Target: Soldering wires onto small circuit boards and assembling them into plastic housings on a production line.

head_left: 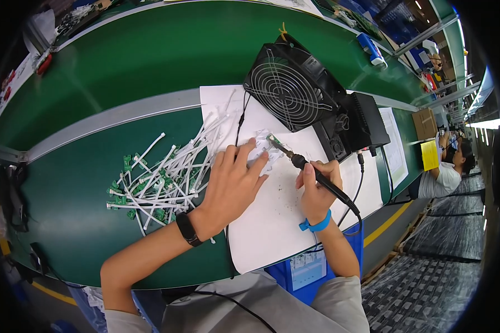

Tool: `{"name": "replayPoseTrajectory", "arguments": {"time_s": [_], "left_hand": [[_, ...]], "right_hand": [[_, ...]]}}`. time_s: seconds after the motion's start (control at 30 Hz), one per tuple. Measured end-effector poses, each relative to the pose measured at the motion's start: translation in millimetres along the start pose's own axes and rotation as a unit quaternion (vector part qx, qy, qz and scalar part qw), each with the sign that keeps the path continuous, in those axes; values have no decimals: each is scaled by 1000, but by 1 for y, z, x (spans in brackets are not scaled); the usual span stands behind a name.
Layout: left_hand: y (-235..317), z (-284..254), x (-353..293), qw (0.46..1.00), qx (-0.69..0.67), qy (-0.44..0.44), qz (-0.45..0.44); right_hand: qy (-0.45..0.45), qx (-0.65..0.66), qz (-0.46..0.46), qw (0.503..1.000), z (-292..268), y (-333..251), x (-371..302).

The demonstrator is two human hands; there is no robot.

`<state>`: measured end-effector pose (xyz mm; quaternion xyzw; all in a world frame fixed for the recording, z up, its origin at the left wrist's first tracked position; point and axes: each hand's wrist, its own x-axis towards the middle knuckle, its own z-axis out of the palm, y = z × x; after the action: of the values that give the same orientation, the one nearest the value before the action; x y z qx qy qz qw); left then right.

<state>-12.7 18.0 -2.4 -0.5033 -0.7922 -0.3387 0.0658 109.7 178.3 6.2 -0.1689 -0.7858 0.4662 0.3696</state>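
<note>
My right hand (318,191) is closed around the black grip of a soldering iron (328,183). The iron's metal tip points up and left and meets a small green circuit board (271,139), as far as I can see. That board lies on a crumpled whitish piece (265,157), whose kind I cannot make out. My left hand (234,181) rests palm down with spread fingers, its fingertips on the whitish piece. Left of it lies a loose pile of white cables (166,176), several with small green boards at their ends.
A black fan with a wire guard (286,89) stands just beyond the hands, with a black box-shaped unit (368,125) to its right. White paper (278,222) covers the green bench (66,194) beneath the work. Thin black cords cross the paper. Another person (447,172) sits far right.
</note>
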Motion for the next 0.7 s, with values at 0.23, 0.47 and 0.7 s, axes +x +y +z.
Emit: {"name": "replayPoseTrajectory", "arguments": {"time_s": [0.23, 0.47, 0.7], "left_hand": [[0, 0, -1, 1000, 5, 3, 5], [1, 0, -1, 1000, 4, 3, -2], [1, 1, -1, 1000, -6, 7, -2]], "right_hand": [[15, 40, 23, 999, -2, 1, -2], [76, 23, -58, 995, -8, 14, -7], [75, 5, -46, 996, -12, 15, -7]]}}
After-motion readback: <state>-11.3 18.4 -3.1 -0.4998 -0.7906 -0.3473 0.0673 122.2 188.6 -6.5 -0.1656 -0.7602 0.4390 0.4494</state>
